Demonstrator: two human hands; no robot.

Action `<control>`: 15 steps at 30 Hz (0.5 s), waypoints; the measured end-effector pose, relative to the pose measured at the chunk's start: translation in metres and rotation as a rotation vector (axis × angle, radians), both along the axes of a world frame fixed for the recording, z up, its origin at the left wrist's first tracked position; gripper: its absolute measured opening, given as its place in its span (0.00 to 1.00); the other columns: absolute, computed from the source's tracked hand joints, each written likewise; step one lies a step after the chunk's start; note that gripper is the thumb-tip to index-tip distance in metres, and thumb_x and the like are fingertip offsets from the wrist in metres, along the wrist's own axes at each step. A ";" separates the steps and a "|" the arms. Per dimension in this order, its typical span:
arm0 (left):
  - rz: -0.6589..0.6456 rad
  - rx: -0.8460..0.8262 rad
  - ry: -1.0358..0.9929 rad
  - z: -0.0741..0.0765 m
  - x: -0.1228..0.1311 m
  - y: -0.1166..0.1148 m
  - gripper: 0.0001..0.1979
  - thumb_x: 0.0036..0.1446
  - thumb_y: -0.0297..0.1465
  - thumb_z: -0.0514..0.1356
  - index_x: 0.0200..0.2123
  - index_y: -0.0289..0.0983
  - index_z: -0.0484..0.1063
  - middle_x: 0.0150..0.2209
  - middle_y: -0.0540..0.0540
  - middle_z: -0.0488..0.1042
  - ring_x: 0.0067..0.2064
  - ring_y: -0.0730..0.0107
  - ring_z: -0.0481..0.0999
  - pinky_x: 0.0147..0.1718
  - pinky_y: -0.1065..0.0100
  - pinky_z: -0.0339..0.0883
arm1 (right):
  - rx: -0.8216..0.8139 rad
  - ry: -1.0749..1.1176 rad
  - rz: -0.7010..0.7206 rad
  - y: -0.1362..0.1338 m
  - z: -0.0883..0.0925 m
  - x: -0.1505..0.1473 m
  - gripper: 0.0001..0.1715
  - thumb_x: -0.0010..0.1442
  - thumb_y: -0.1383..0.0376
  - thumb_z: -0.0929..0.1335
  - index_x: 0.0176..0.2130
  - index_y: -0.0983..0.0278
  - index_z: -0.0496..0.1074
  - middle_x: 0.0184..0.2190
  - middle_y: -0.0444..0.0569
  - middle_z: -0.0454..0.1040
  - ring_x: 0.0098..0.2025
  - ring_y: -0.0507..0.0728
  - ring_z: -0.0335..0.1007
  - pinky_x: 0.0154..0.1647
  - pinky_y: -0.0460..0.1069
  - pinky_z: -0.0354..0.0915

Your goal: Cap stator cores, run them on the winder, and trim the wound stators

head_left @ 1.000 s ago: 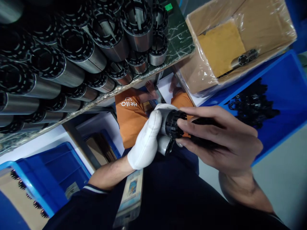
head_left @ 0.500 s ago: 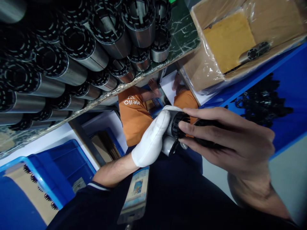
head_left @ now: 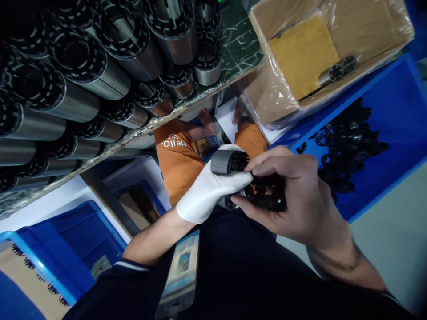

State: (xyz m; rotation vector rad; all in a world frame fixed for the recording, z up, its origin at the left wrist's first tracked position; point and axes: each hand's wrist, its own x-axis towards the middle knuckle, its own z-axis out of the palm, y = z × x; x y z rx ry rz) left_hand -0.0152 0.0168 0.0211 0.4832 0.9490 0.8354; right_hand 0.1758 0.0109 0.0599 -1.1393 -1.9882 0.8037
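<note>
My left hand [head_left: 202,195], in a white glove, is closed around a grey metal stator core [head_left: 220,162] with a black slotted end cap [head_left: 238,160] on its right end. The thumb lies across the front of the core. Below the thumb, a second metal cylinder [head_left: 227,202] partly shows in the same hand. My bare right hand [head_left: 296,200] is curled around black plastic end caps [head_left: 275,195], mostly hidden by the fingers; how many cannot be told. Its fingertips are right beside the capped end and the left thumb.
Many capped stator cores [head_left: 80,95] stand in rows on the green bench [head_left: 238,40]. A plastic-lined carton [head_left: 276,100] holds a few cores. Loose black end caps [head_left: 353,151] lie in a blue bin [head_left: 396,102]. Another blue bin [head_left: 73,240] stands at lower left.
The left thumb has shifted down across the core, which is now more exposed. My right fingers have drawn back from the core's end and curled. The whole view has shifted slightly.
</note>
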 end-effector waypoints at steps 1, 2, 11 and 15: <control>-0.024 -0.046 -0.033 0.000 0.000 0.000 0.30 0.53 0.40 0.85 0.53 0.40 0.78 0.50 0.46 0.82 0.57 0.52 0.82 0.64 0.54 0.75 | 0.040 -0.032 0.012 0.000 0.000 0.001 0.23 0.66 0.64 0.83 0.54 0.53 0.74 0.48 0.51 0.83 0.49 0.65 0.86 0.50 0.59 0.88; -0.044 -0.075 -0.060 -0.001 0.001 0.000 0.29 0.53 0.40 0.85 0.53 0.40 0.78 0.50 0.46 0.82 0.58 0.51 0.82 0.65 0.53 0.74 | 0.082 -0.066 0.014 0.000 -0.002 0.002 0.22 0.66 0.63 0.83 0.53 0.54 0.75 0.49 0.52 0.83 0.51 0.66 0.86 0.51 0.59 0.88; -0.005 -0.036 -0.088 -0.003 -0.001 -0.003 0.29 0.56 0.43 0.83 0.55 0.45 0.78 0.45 0.47 0.83 0.49 0.56 0.84 0.53 0.57 0.80 | 0.157 -0.007 -0.057 -0.006 -0.010 0.012 0.37 0.68 0.61 0.83 0.71 0.51 0.79 0.54 0.49 0.88 0.50 0.64 0.90 0.52 0.57 0.90; 0.048 0.001 -0.177 0.005 -0.003 0.000 0.25 0.62 0.49 0.77 0.53 0.45 0.73 0.35 0.50 0.78 0.29 0.66 0.76 0.30 0.64 0.71 | 0.039 0.225 -0.170 -0.015 -0.004 0.019 0.45 0.52 0.59 0.90 0.66 0.48 0.83 0.52 0.48 0.91 0.47 0.71 0.92 0.42 0.64 0.92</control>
